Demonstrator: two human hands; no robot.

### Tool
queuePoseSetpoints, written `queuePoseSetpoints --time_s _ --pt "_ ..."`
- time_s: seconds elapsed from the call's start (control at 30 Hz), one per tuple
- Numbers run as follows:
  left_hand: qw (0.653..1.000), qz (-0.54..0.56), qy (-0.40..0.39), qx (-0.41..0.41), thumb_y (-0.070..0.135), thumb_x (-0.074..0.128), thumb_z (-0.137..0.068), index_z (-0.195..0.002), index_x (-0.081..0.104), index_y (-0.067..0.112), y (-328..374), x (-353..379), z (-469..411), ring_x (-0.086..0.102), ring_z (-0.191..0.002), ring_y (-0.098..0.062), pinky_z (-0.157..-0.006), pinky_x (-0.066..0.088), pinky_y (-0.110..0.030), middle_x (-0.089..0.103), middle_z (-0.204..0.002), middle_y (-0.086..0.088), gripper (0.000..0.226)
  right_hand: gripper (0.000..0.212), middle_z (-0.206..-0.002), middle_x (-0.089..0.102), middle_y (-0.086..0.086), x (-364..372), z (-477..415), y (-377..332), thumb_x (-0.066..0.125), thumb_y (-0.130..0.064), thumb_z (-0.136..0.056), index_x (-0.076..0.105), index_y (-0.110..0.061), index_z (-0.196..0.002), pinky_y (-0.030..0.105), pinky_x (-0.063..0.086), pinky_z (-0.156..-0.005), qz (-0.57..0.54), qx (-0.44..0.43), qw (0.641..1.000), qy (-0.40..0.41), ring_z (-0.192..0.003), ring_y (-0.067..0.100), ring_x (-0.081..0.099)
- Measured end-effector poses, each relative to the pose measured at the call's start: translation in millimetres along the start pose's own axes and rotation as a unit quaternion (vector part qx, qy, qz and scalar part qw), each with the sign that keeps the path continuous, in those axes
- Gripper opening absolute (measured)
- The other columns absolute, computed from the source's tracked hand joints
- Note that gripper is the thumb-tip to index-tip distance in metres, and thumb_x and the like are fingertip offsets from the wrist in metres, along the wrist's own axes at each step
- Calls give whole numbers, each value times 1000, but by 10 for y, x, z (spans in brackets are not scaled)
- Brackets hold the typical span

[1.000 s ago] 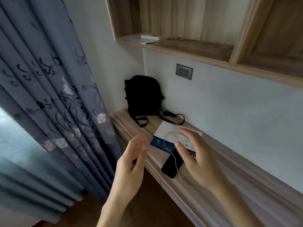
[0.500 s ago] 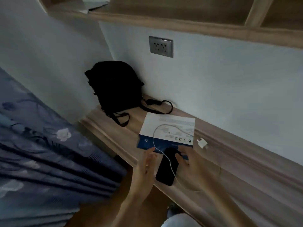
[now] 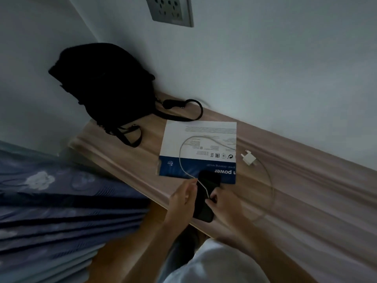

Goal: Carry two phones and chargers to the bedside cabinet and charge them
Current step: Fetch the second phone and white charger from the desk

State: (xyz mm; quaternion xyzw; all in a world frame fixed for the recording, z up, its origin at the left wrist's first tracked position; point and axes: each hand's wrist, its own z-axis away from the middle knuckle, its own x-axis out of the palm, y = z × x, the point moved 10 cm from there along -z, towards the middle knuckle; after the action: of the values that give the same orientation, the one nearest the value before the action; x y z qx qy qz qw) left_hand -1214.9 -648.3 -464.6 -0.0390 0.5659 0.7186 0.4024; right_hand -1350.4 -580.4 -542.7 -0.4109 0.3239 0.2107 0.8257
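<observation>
While both hands close in on a black phone [image 3: 206, 198] at the front edge of a wooden bench [image 3: 306, 201], the risks sit right under them. The left hand [image 3: 181, 203] pinches the phone's left side, its fingers [image 3: 190, 185] curled on the edge. The right hand [image 3: 226, 203] has its fingers [image 3: 211, 200] bent at the white cable [image 3: 181, 158] where it crosses the screen; whether they actually grip the cable cannot be told in the dim, soft picture. The phone's near end overhangs the bench edge, so a slack grip could send it to the floor. The cable loops away over a blue-and-white leaflet [image 3: 200, 137] and back round to a white plug [image 3: 248, 159] lying loose just beside the paper; a sharp lift could drag the plug off the bench or pull the leaflet along with it. Only one phone and one charger are in view.

Farther back, a black bag [image 3: 104, 84] slumps in the corner against the wall, its strap [image 3: 183, 111] trailing near the leaflet's far edge. A grey wall socket [image 3: 171, 10] sits well above. A blue flowered curtain [image 3: 61, 201] fills the left.
</observation>
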Motion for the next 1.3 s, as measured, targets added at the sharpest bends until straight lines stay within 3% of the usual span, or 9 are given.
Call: queuePoseSetpoints --time_s 0.13,0.3,0.4,0.53,0.7,0.97,1.13,1.23,1.3 --pt "1000 -4 -12 4 22 46 -106 -110 57 43 19 -55 -135 65 -106 -4 -83 45 -6 71 -109 9 24 15 -97 68 -1 -45 -74 -26 64 -32 -88 68 -18 -91 30 52 -74 8 -9 1000 -12 -89 17 66" --pt "992 -22 -75 96 6 51 -102 -135 57 20 284 -165 -261 58 -118 -9 -100 49 -27 61 -129 3 36 10 -92 48 -10 -669 44 -413 70 -25 -88 69 -16 -91 23 45 -70 -84 -68 990 85 -76 5 54" --pt "978 -9 -120 171 1 58 -98 -141 51 27 605 -235 -326 57 -118 -5 -99 47 -19 53 -130 14 50 5 -91 54 -10 -1223 277 -724 72 -20 -86 67 -20 -87 21 49 -69 -122 -106 972 170 -80 5 58" --pt "963 10 -129 239 12 68 -95 -120 58 44 1077 -353 -400 67 -87 -3 -74 53 -13 66 -102 15 42 11 -90 62 -5 -1747 587 -1064 73 -10 -83 65 -18 -81 15 48 -73 -143 -134 951 240 -84 6 60" --pt "937 25 -62 342 20 66 -94 -98 76 19 1703 -658 -369 69 -76 -7 -70 59 -29 71 -85 12 10 6 -90 67 -8 -2084 777 -1227 70 -15 -84 67 -19 -86 10 48 -72 -208 -155 919 296 -85 8 63" --pt "905 169 -123 372 26 70 -88 -91 76 32 2702 -1141 -110 71 -71 -10 -72 56 -26 76 -80 7 10 59 -125 58 -14 -1875 254 -1186 77 -36 -83 51 -31 -135 11 42 -90 -254 -103 930 244 -113 2 55" --pt "870 212 -159 416 17 69 -89 -92 77 16 3172 -1465 201 69 -68 -10 -72 56 -26 73 -73 8 9 14 -98 70 -13 -1894 -81 -1347 65 -28 -93 64 -41 -97 19 51 -81 -228 -91 929 277 -92 3 65" --pt "859 219 -130 444 -4 65 -92 -93 75 6 3300 -1766 232 69 -66 -10 -67 56 -21 72 -71 6 14 22 -70 67 -11 -1811 -241 -1170 57 -22 -99 66 -17 -80 30 53 -62 -251 -35 932 260 -63 5 62" --pt "857 228 -85 454 0 65 -93 -93 75 8 3306 -2039 164 68 -64 -9 -66 54 -16 73 -71 3 13 36 -57 62 -8 -1780 -288 -1035 54 -35 -100 64 -17 -70 32 52 -53 -270 -13 935 230 -51 8 58"
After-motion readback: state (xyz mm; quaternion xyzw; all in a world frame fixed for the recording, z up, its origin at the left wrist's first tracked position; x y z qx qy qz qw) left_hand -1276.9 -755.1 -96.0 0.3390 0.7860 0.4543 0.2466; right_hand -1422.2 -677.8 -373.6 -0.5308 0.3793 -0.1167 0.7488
